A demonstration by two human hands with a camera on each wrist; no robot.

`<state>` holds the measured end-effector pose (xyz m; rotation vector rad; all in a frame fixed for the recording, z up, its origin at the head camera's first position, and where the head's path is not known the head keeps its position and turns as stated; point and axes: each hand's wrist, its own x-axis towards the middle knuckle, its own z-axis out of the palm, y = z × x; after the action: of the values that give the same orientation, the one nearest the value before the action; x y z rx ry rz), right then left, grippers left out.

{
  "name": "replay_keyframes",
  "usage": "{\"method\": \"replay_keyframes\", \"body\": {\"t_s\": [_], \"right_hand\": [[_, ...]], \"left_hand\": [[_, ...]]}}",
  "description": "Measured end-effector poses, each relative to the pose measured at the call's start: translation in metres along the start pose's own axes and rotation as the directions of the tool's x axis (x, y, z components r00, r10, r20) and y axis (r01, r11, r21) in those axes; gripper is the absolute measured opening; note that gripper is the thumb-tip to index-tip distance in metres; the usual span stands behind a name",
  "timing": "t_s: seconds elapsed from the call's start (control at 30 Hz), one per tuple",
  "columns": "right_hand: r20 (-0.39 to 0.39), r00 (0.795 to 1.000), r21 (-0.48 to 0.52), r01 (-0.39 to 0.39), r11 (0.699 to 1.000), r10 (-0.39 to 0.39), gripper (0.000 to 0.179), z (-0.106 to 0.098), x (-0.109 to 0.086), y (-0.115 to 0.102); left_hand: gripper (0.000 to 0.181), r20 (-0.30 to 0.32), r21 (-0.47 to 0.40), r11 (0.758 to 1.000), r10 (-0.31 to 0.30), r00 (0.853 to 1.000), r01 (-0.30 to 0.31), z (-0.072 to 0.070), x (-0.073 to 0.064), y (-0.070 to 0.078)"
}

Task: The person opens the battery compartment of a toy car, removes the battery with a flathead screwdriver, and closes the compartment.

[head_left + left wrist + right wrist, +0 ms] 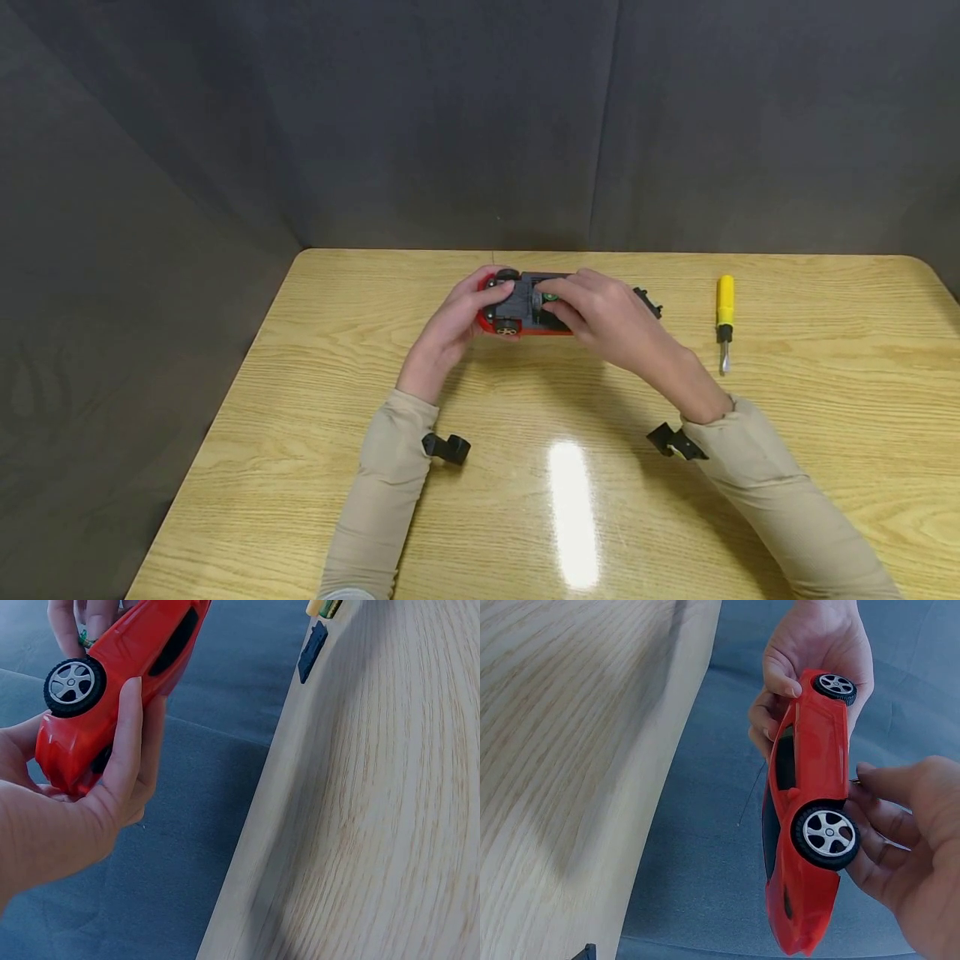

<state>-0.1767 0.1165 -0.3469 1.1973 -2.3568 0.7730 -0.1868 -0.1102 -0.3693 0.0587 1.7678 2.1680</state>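
Observation:
In the head view, a red toy car (513,302) is held above the table with its dark underside up. My left hand (459,315) grips one end of it, thumb across the underside near the wheels. My right hand (611,321) is at the car's open recess, thumb and forefinger pinching a small green part (550,297); fingers hide most of this part. The left wrist view shows the car's red body (124,671) and a bit of the green part (86,639) at the right fingertips. From the right wrist, the car (817,750) appears side-on between both hands.
A yellow-handled screwdriver (724,321) lies on the wooden table (300,400) to the right. Close behind my right hand is a small black piece (647,302). Beside that piece, the left wrist view catches a green and yellow item (330,607), cut off. Dark cloth (450,125) hangs behind.

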Motion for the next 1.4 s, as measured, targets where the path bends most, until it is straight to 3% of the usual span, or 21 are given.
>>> {"method": "replay_keyframes", "body": {"t_s": [0.2, 0.5, 0.83, 1.17, 1.4], "right_hand": [[-0.007, 0.999, -0.013, -0.044, 0.999, 0.044, 0.023, -0.003, 0.001, -0.001], [-0.062, 0.997, -0.018, -0.034, 0.999, 0.033, 0.019, -0.005, 0.000, 0.002], [-0.088, 0.986, 0.107, -0.129, 0.986, 0.139, 0.015, -0.013, 0.000, 0.001], [-0.196, 0.968, 0.153, -0.128, 0.980, 0.157, 0.021, -0.016, -0.003, 0.008], [-0.238, 0.963, 0.154, -0.094, 0.984, 0.129, 0.015, -0.018, -0.004, 0.013]], "left_hand": [[0.033, -0.005, 0.001, 1.000, -0.011, 1.000, 0.011, 0.000, 0.000, 0.000], [0.035, -0.009, -0.004, 1.000, -0.014, 1.000, 0.014, 0.000, 0.000, 0.000], [0.035, -0.022, 0.004, 1.000, -0.021, 1.000, 0.021, 0.001, -0.001, 0.001], [0.036, -0.024, -0.009, 1.000, -0.021, 0.999, 0.021, 0.001, 0.000, -0.001], [0.036, -0.025, -0.003, 1.000, -0.017, 1.000, 0.017, 0.000, 0.001, -0.001]]}}
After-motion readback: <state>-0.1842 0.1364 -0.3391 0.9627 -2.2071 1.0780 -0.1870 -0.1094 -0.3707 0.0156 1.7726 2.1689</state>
